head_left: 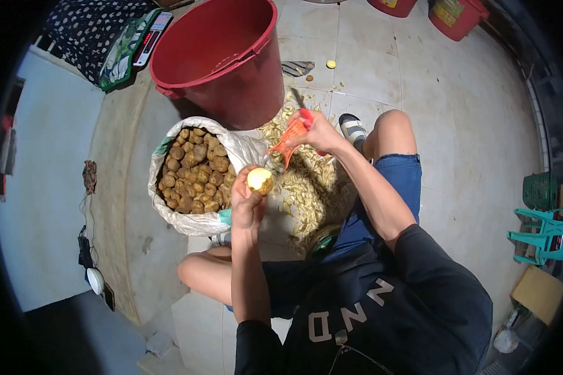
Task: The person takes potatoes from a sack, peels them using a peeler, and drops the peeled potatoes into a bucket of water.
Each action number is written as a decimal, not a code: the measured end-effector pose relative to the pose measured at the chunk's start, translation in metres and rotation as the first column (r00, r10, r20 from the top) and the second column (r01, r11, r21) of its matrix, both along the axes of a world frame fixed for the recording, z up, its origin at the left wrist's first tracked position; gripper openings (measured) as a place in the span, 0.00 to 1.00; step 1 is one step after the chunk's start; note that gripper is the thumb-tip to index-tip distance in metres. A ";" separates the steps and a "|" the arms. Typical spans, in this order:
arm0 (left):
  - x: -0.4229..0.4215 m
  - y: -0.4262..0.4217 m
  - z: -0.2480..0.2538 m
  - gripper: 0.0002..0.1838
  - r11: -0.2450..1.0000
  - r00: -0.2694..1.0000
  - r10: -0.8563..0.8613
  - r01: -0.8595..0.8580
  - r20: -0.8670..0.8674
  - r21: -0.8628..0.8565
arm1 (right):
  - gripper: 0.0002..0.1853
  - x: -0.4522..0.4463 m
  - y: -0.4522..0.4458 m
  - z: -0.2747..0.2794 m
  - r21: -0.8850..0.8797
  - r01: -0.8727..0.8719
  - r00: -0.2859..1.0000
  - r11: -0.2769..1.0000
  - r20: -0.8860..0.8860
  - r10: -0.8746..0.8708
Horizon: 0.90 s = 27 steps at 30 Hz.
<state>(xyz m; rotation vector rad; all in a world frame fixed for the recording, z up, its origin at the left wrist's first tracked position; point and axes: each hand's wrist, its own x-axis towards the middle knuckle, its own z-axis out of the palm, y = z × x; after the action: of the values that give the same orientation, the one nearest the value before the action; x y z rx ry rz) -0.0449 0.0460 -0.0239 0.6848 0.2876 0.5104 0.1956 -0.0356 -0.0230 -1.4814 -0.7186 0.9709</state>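
My left hand (pixel 245 203) is closed round a partly peeled potato (pixel 259 179), its bare yellow flesh facing up and brown skin left along the lower side. Just above and to the right, my right hand (pixel 322 134) grips an orange peeler (pixel 289 139); its head points at the potato but appears apart from it. A knife (pixel 299 99) with a red handle and dark blade sticks up from the same hand. Beside my left hand stands a white sack (pixel 184 224) with its rim rolled down, full of unpeeled potatoes (pixel 197 165). Peelings (pixel 309 190) cover the floor below my hands.
A large red tub (pixel 231 87) stands behind the sack. A peeled piece (pixel 331 64) and a striped cloth (pixel 298 68) lie on the tiles. More red buckets (pixel 456 17) are at the far right. A green stool (pixel 541 236) is at the right edge.
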 end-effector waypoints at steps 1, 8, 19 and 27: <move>0.002 0.002 -0.005 0.32 0.995 0.997 0.048 -0.042 -0.063 0.086 | 0.25 -0.015 0.001 0.019 0.120 -0.088 0.994 0.989 0.072 0.080; 0.000 0.000 -0.003 0.32 0.997 0.996 0.073 -0.072 0.056 -0.027 | 0.24 -0.002 0.007 -0.004 0.077 0.010 0.999 0.997 0.040 -0.013; 0.001 -0.003 0.005 0.34 0.997 0.997 0.071 -0.070 0.026 -0.031 | 0.25 -0.029 0.003 0.031 0.227 -0.172 0.972 0.959 0.195 0.128; 0.000 -0.005 0.001 0.36 0.994 0.995 0.102 -0.102 0.005 0.039 | 0.25 -0.025 0.001 0.034 0.209 -0.153 0.985 0.966 0.110 0.132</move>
<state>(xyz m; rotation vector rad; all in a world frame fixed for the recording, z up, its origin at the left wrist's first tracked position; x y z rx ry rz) -0.0446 0.0414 -0.0228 0.7094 0.3113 0.6159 0.1709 -0.0351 0.0108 -1.3038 -0.9813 0.9025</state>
